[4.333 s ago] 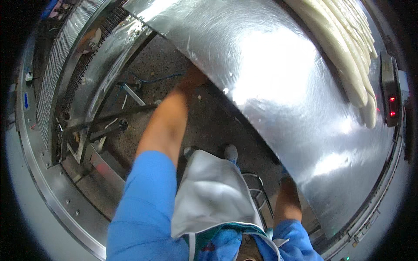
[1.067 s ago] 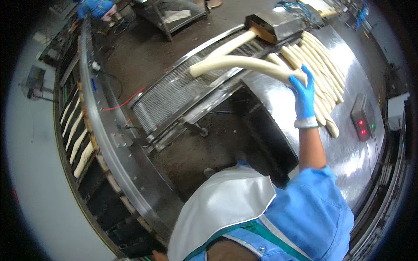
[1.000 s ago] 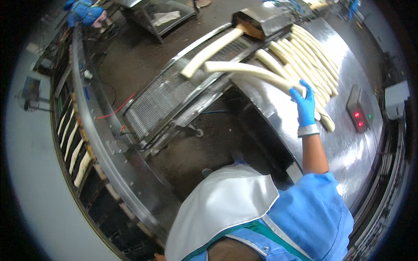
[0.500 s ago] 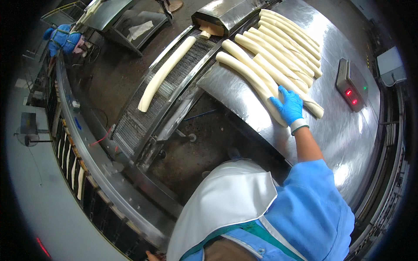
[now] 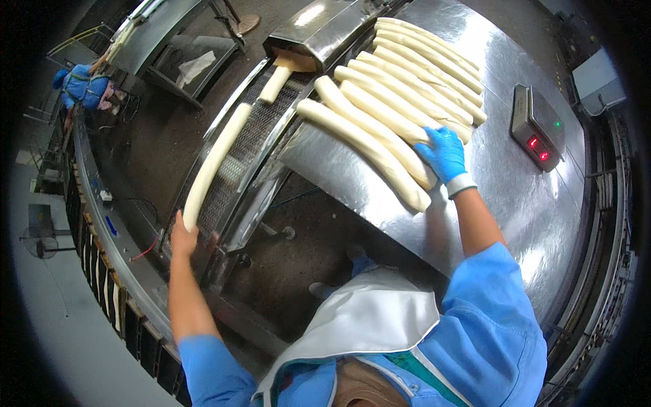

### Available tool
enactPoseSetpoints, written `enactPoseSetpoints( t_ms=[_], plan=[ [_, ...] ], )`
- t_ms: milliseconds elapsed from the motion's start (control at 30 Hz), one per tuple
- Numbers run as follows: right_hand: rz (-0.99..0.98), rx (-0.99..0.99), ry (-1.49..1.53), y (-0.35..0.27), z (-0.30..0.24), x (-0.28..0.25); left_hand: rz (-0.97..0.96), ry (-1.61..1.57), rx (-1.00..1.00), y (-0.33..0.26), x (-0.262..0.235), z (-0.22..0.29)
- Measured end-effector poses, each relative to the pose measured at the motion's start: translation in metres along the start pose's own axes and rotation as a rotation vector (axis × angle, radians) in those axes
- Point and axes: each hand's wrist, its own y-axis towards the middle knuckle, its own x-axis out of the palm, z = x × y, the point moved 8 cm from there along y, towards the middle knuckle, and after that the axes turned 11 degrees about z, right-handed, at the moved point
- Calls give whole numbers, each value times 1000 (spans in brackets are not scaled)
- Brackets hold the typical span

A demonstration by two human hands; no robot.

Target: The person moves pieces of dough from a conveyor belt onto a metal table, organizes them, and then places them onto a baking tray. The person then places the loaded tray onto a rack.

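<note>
A long, pale dough log lies on the mesh conveyor at the left. My bare left hand closes on its near end. My right hand, in a blue glove, rests palm down at the near ends of several dough logs laid side by side on the steel table. Its fingers are apart, and part of the log under it is hidden. The leftmost log on the table lies just left of that hand, reaching closer to the table's front edge.
A second dough piece comes out from under the metal hood. A scale with a red display stands right of the logs. A curved rail line runs along the left, with another person in blue farther off.
My left hand has come into view and taken the conveyor log's near end. More of the second piece shows at the hood. My right hand's log no longer sticks out past the glove.
</note>
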Motion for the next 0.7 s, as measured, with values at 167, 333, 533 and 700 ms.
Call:
enactPoseSetpoints(
  t_ms=[167,333,533,700],
  plan=[
    [28,-96,77,17,15,4,154,120,35,3,-12,30],
    [-56,146,193,8,64,38,-153,-1087,-220,-45,-42,181],
    [-622,435,686,29,61,59,-867,-1571,-352,-179,68,370],
    [-477,477,1256,28,13,29,-1114,-1924,-807,-196,100,440]
  ],
)
